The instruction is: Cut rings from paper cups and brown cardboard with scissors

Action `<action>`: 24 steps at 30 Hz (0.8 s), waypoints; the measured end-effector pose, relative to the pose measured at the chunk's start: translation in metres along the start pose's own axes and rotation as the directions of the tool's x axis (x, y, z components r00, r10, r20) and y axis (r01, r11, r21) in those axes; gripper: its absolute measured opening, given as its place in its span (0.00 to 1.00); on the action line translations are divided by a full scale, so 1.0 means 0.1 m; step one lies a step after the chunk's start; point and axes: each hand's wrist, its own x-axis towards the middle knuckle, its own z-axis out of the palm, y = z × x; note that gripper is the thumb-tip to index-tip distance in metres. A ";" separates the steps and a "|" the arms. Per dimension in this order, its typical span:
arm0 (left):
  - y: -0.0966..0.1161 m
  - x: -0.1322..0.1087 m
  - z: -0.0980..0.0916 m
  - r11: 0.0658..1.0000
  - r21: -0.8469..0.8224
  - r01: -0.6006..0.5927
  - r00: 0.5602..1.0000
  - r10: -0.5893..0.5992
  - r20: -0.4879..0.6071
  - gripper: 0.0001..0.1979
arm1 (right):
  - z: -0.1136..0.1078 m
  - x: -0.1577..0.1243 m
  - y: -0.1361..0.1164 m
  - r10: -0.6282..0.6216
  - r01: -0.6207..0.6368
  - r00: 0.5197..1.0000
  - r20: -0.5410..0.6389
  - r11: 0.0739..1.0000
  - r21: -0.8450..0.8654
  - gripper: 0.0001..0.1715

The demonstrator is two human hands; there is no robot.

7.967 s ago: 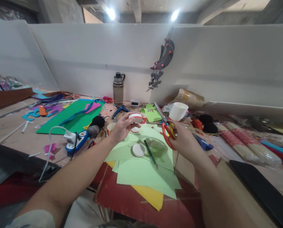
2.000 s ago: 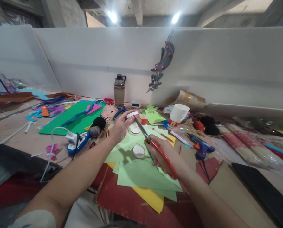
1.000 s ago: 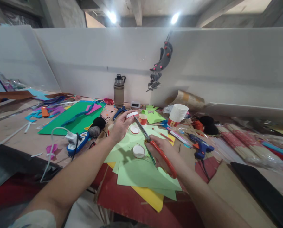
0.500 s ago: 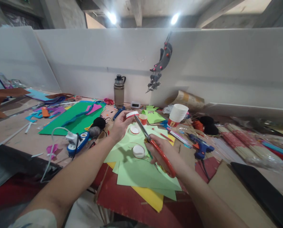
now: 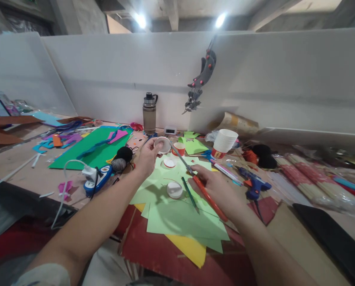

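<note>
My left hand (image 5: 148,158) pinches a cut-off paper cup bottom (image 5: 162,145), its round white face tilted toward me. In my right hand (image 5: 214,184) are scissors (image 5: 205,190) with red-orange handles, their blades pointing up and left with the tips at the right edge of the cup piece. Two similar cup pieces lie below, one round white piece (image 5: 174,190) in front and another (image 5: 169,162) farther back. Behind the blades stands a short red cup section (image 5: 179,149). A green pencil (image 5: 190,194) lies on the light green paper (image 5: 183,218) under my hands.
A stack of paper cups (image 5: 224,141) stands at the back right, near a blue glue gun (image 5: 255,186). A water bottle (image 5: 149,114) stands against the white partition (image 5: 105,71). On the left are green card (image 5: 72,153), yarn balls (image 5: 124,153) and a power strip (image 5: 99,180).
My left hand has turned the cup piece so its round face shows and shifted it slightly left. The scissors have dropped a little rightward, uncovering the green pencil.
</note>
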 end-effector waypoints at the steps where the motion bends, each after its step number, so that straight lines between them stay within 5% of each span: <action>1: 0.01 0.00 0.00 1.000 -0.007 -0.003 1.000 0.003 0.003 0.18 | -0.02 0.01 0.01 0.012 -0.015 0.999 -0.050 0.998 -0.064 0.21; 9: 0.06 -0.05 0.03 0.988 -0.156 0.004 0.988 0.020 0.151 0.22 | -0.08 0.03 0.06 0.013 -0.145 0.972 -0.235 0.819 -0.555 0.25; 24: 0.06 -0.03 0.00 0.983 -0.182 0.034 0.992 -0.012 0.125 0.22 | -0.02 -0.01 0.01 -0.094 -0.111 0.965 -0.244 0.699 -0.707 0.20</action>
